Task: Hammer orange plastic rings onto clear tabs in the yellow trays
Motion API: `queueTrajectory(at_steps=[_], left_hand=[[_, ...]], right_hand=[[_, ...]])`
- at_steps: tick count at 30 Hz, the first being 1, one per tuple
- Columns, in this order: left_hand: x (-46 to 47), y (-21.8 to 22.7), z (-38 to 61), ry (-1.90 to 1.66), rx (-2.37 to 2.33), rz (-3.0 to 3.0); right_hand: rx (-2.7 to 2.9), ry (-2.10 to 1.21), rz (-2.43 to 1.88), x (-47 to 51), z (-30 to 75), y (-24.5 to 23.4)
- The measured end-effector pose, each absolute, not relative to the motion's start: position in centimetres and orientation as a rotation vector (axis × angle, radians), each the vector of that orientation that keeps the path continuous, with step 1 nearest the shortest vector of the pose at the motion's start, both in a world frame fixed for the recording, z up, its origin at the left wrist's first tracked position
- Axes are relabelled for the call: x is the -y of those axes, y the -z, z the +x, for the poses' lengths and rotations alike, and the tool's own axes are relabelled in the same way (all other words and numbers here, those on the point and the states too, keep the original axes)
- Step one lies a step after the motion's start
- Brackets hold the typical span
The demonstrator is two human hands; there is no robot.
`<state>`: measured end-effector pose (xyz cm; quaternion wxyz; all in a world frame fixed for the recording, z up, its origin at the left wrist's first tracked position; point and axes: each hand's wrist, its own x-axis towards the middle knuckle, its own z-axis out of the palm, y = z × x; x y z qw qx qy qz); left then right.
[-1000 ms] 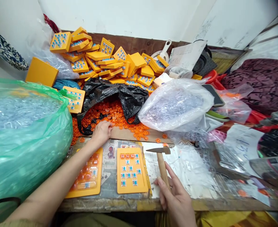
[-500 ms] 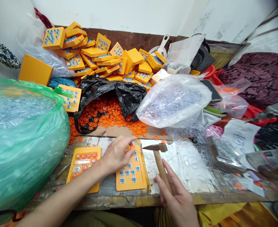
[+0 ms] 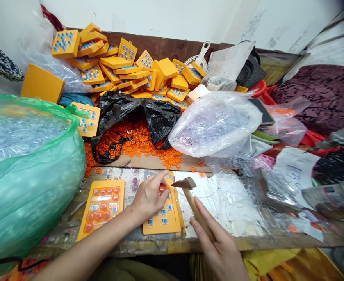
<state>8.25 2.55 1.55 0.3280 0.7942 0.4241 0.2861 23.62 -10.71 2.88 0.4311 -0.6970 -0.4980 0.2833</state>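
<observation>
While the right hand (image 3: 220,244) keeps a firm grip around the wooden handle of a hammer (image 3: 193,203), the left hand (image 3: 150,197) bends over the top of a yellow keypad panel (image 3: 172,216) lying flat on the counter (image 3: 148,249). The left grip is narrow, thumb and fingers bunched at the panel's upper row beside some orange caps; whether it pinches one cannot be told. The hammer's pointed end stands just beside the left thumb, over the panel's upper right part, and blue switches show lower down. To the left, partly under the left forearm, lies a filled keypad panel (image 3: 101,208) with orange and clear caps. Behind the hands, loose orange rings (image 3: 139,144) spill from a black plastic bag (image 3: 163,115), flanked by a green bag (image 3: 40,191) and a whitish bag (image 3: 218,127), both holding clear pieces. A heap of yellow panels (image 3: 164,72) rises at the back.
</observation>
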Motion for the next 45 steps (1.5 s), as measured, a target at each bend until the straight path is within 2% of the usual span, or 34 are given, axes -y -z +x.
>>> queueTrajectory(at_steps=[3, 7, 17, 24, 31, 38, 41, 45], left_hand=[[-2.5, -1.5, 8.4, -0.740, -1.125, 2.063], [-2.3, -1.6, 8.5, -0.712, -1.128, 2.040], [-11.0, -2.7, 3.1, -0.644, -1.391, 2.329], [-12.4, -2.3, 3.7, -0.475, -1.305, 2.361], [-12.6, -1.9, 4.2, -0.478, -1.248, 2.358], [-6.3, -3.8, 5.6, -0.640, -1.013, 2.404], [-3.1, -4.0, 6.4, -0.684, -0.811, 2.470], [-1.8, -3.1, 6.9, -0.645, -0.823, 2.559]], right_hand=[[1.322, -0.623, -1.711, 10.7, 23.5, -2.9], [1.412, -0.686, -1.773, 10.5, 23.3, -2.3], [0.532, -0.972, -1.605, 10.4, 24.2, -1.5], [0.515, -0.994, -1.613, 10.2, 23.8, -1.6], [0.478, -0.989, -1.626, 10.0, 23.6, -1.8], [0.635, -0.881, -1.755, 11.0, 23.5, -2.1], [0.890, -0.772, -1.817, 12.1, 24.0, -2.0], [1.263, -0.686, -1.762, 13.0, 24.5, -1.6]])
